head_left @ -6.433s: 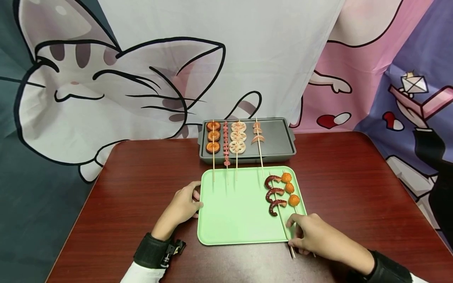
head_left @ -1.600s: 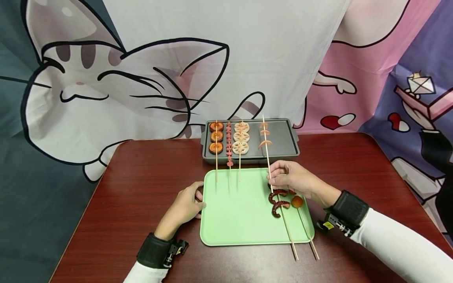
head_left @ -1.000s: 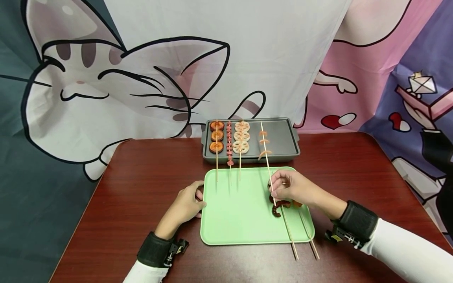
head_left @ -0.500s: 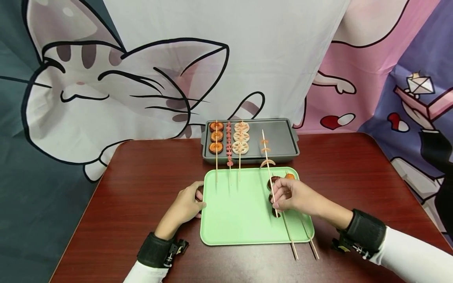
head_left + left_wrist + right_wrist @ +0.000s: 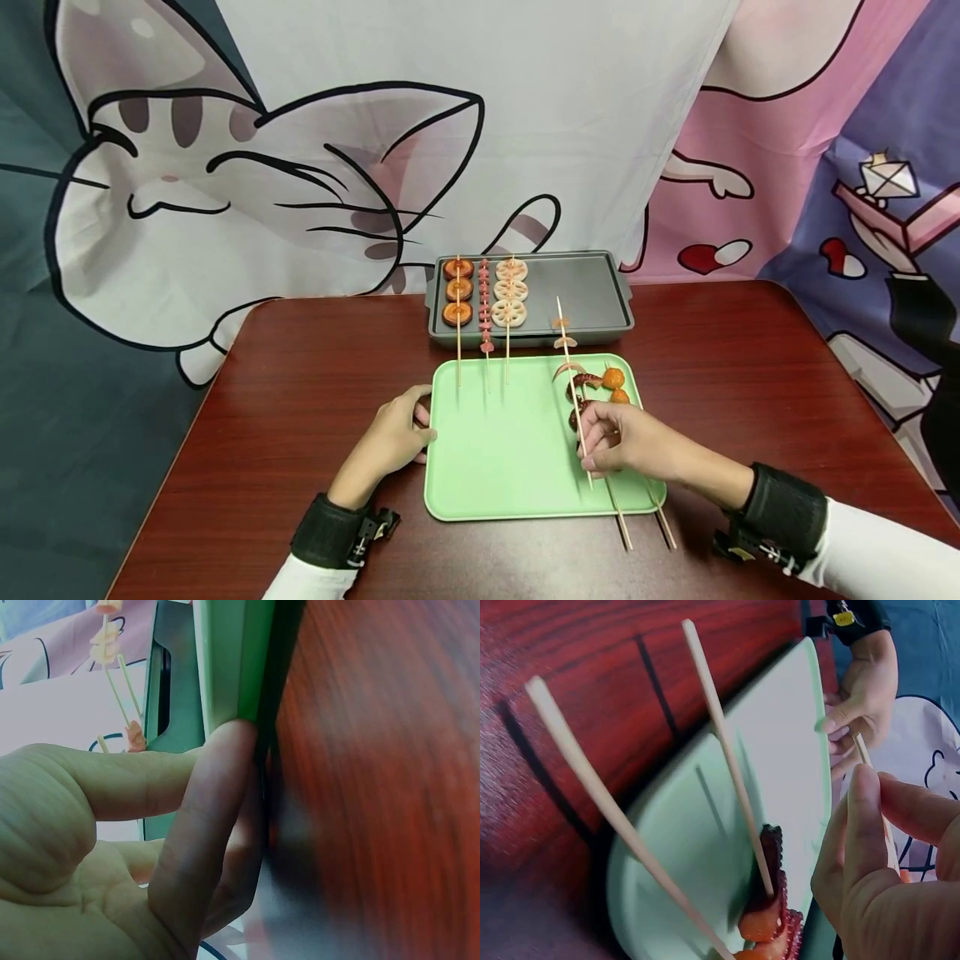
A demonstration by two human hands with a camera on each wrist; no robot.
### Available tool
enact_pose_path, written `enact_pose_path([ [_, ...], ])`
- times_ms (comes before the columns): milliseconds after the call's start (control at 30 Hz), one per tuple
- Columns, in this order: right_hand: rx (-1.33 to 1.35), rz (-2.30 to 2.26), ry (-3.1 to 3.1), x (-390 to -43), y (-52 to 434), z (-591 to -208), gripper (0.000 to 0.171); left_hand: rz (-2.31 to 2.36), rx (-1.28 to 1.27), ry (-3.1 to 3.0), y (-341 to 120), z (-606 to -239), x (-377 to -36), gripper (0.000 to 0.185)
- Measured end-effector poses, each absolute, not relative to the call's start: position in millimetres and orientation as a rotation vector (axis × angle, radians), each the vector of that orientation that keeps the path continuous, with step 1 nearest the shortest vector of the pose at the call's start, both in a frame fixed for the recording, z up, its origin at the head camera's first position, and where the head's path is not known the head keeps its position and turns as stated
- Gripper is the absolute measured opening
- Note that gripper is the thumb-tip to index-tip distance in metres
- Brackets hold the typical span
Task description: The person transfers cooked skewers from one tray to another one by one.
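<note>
My right hand [image 5: 622, 437] pinches the lower stick of a skewer [image 5: 566, 343] threaded with pinkish, curved slices. It is above the right part of a light green tray [image 5: 502, 454], its tip pointing back toward the grey tray. Under that hand lie an octopus-tentacle skewer [image 5: 588, 381] and a skewer of orange balls [image 5: 613, 378], both partly hidden; their sticks overhang the tray's front edge. In the right wrist view the skewer's stick end [image 5: 860, 741] shows between thumb and finger. My left hand [image 5: 390, 427] grips the green tray's left edge between thumb and fingers.
Behind the green tray stands a grey grill tray [image 5: 592, 292]. On its left side lie skewers of mushroom slices [image 5: 458, 290], small pink pieces [image 5: 484, 304] and lotus root slices [image 5: 511, 290], sticks reaching over the green tray. A printed curtain [image 5: 300, 233] hangs behind the wooden table [image 5: 330, 358].
My right hand let go of the skewers on the green tray, took the curved-slice skewer from the grey tray and drew it forward over the green tray. The left hand keeps its grip.
</note>
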State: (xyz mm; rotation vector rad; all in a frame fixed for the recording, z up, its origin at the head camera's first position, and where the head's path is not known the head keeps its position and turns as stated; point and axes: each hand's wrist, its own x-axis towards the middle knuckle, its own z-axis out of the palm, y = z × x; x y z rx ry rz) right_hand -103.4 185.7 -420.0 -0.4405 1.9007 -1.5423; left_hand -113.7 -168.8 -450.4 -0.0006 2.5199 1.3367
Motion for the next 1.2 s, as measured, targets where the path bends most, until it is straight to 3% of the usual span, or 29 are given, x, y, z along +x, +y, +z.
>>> enact_pose_path([
  [600, -0.486, -1.485, 1.957, -79, 187, -426, 0.028, 1.340, -0.006, 2.511, -168, -451, -113, 0.063],
  [1200, -0.332, -1.549, 1.781, -64, 183, -435, 0.030, 1.324, -0.002, 2.514, -169, -451, -114, 0.063],
])
